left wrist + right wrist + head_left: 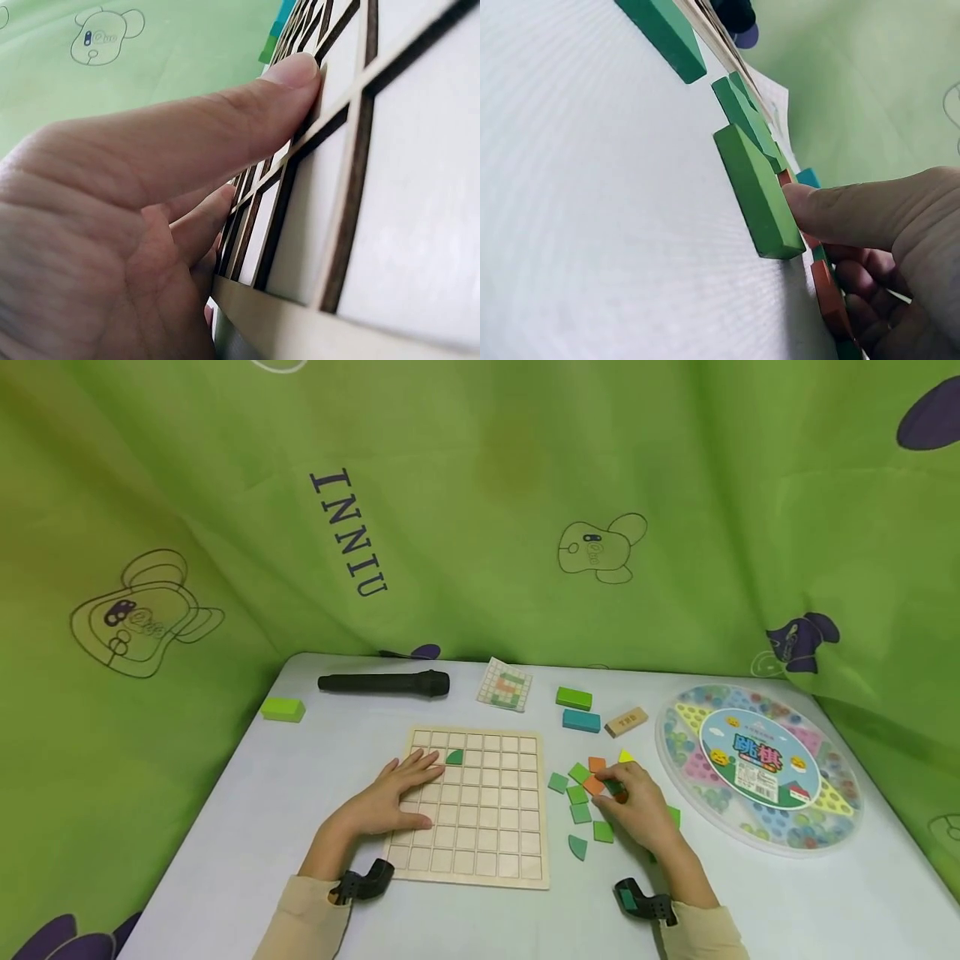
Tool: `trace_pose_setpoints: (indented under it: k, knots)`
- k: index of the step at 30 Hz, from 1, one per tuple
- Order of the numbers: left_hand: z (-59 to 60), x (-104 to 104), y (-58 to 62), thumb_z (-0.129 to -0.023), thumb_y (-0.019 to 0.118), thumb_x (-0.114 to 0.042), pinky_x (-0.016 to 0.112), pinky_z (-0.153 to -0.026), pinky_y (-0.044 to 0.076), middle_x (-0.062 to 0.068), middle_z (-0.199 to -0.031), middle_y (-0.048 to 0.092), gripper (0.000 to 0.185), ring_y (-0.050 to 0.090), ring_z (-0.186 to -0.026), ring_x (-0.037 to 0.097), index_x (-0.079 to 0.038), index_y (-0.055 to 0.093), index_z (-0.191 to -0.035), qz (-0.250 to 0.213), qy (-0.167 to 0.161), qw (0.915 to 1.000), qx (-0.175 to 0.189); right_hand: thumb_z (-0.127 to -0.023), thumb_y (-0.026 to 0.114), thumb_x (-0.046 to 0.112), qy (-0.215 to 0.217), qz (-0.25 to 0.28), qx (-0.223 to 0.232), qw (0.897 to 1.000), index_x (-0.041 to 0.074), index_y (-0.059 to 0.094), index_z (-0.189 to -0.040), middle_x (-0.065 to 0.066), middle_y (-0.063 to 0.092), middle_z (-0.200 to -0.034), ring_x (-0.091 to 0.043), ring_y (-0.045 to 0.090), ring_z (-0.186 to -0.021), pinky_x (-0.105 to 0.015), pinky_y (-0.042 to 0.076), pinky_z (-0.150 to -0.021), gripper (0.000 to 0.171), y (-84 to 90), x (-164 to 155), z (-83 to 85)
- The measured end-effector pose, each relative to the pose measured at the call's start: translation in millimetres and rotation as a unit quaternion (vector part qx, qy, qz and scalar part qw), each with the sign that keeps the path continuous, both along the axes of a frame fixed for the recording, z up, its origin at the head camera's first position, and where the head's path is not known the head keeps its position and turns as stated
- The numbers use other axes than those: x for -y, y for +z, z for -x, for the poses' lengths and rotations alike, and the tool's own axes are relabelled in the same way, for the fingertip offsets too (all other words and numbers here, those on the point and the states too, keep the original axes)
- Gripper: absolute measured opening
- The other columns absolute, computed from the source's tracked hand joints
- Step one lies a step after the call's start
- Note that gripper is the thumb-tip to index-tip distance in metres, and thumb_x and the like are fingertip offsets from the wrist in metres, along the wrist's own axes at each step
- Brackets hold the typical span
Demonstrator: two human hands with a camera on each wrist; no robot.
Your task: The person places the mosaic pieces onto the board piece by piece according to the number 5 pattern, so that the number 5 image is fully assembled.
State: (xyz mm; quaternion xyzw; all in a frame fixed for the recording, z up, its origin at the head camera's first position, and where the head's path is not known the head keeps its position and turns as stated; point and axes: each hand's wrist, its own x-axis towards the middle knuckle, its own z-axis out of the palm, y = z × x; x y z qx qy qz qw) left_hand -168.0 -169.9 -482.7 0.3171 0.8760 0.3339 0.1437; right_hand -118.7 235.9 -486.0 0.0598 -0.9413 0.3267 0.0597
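My left hand (pixel 390 797) rests on the left part of a wooden grid board (pixel 545 827), its fingers spread over the squares. Near its fingertips, one green quarter-circle tile (pixel 455 757) sits in a square of the upper rows. The thumb (pixel 225 124) lies along the board's ridges in the left wrist view. My right hand (pixel 637 806) is among loose tiles right of the board, thumb and index finger apart, around an orange tile (pixel 593 786). Its palm hides some tiles. In the right wrist view a green tile (pixel 754 195) lies beside the thumb.
A pattern card (pixel 505 685) and a black microphone (pixel 384 683) lie behind the board. Green (pixel 573 697) and blue (pixel 581 720) blocks and a wooden block (pixel 626 722) stand behind the tiles. A round marble-game box (pixel 847 777) is at right, another green block (pixel 282 709) far left.
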Motion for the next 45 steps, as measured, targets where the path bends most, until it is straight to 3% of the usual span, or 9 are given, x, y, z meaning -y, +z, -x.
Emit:
trace_pose_setpoints:
  k: [7,12,19,26,32,38,45]
  knots:
    - [-1.0,-0.2,-0.4,-0.078,0.074,-0.040,0.057,-0.116,0.003,0.004,-0.158,0.023,0.080,0.011,-0.147,0.030,-0.015,0.039,-0.146,0.001,-0.001,1.0000,-0.006,-0.081,0.072,0.008,0.000,-0.005,-0.008,1.000,0.002,0.066,-0.106,-0.013,0.060,-0.108,-0.027,0.055,-0.100,-0.043,0.046,-0.082,0.026,2.3,0.4,-0.1]
    - [-1.3,-0.6,0.2,-0.079,0.073,-0.040,0.056,-0.117,0.002,0.002,-0.158,0.022,0.080,0.009,-0.147,0.029,-0.015,0.038,-0.147,0.010,-0.004,0.9999,-0.003,-0.083,0.070,0.007,0.021,0.033,-0.018,0.999,0.004,0.065,-0.112,-0.009,0.062,-0.109,-0.026,0.059,-0.098,-0.043,0.050,-0.081,0.029,12.3,12.7,0.2]
    - [-0.6,-0.2,4.6,-0.080,0.073,-0.039,0.058,-0.116,0.002,0.005,-0.158,0.022,0.080,0.009,-0.147,0.031,-0.014,0.037,-0.147,0.009,-0.005,0.9999,-0.005,-0.087,0.068,0.012,0.101,0.097,0.010,0.990,0.011,0.065,-0.115,-0.005,0.062,-0.113,-0.027,0.060,-0.105,-0.047,0.051,-0.088,0.028,28.6,65.2,17.2]
    - [-0.5,0.9,4.4,-0.080,0.072,-0.039,0.059,-0.115,0.002,0.007,-0.158,0.022,0.079,0.008,-0.147,0.033,-0.012,0.038,-0.146,0.012,-0.006,0.9999,-0.002,-0.086,0.068,0.011,0.143,0.124,0.071,0.979,0.012,0.066,-0.112,-0.004,0.063,-0.114,-0.027,0.060,-0.108,-0.044,0.050,-0.092,0.025,33.8,129.7,41.1]
    - [-0.7,0.3,4.5,-0.081,0.072,-0.040,0.059,-0.116,0.000,0.006,-0.158,0.020,0.079,0.006,-0.147,0.032,-0.013,0.037,-0.147,0.012,-0.012,0.9998,0.005,-0.086,0.068,0.010,0.153,0.094,0.093,0.979,0.010,0.068,-0.108,-0.006,0.064,-0.110,-0.022,0.062,-0.104,-0.039,0.052,-0.090,0.022,23.2,162.8,54.2]
    - [-2.1,-0.1,5.6,-0.080,0.072,-0.040,0.059,-0.116,0.000,0.005,-0.158,0.020,0.080,0.008,-0.147,0.031,-0.013,0.037,-0.147,0.013,-0.011,0.9998,0.006,-0.084,0.069,0.006,0.173,0.053,0.068,0.981,0.009,0.069,-0.104,-0.004,0.063,-0.099,-0.019,0.060,-0.095,-0.036,0.051,-0.085,0.020,15.7,174.4,57.1]
    - [0.7,1.6,2.4,-0.081,0.071,-0.041,0.058,-0.116,0.000,0.004,-0.159,0.019,0.080,0.007,-0.147,0.030,-0.015,0.036,-0.147,0.017,-0.012,0.9998,0.004,-0.084,0.070,0.008,0.180,0.039,0.059,0.981,0.008,0.070,-0.105,-0.004,0.062,-0.101,-0.018,0.059,-0.096,-0.035,0.051,-0.087,0.021,11.7,180.6,60.1]
